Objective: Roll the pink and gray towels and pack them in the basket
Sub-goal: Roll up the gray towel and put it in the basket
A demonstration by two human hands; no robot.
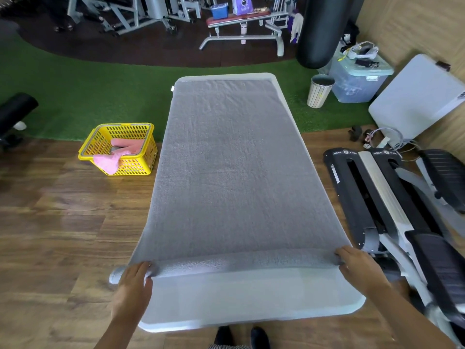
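A gray towel (226,159) lies spread lengthwise over a white table (246,298). Its near end is rolled into a thin tube that runs across the table's width. My left hand (134,283) grips the left end of that roll, which sticks out past the table edge. My right hand (357,263) holds the roll's right end. A yellow basket (136,167) stands on the floor to the left of the table. Inside it lies a rolled pink towel (125,143), and a loose pink towel (108,161) hangs over its near rim.
Folded black and white exercise equipment (377,197) lies on the floor right of the table. A waste bin (319,90), a plastic storage box (357,79) and a punching bag (319,28) stand at the back right. My feet (241,336) are at the table's near edge.
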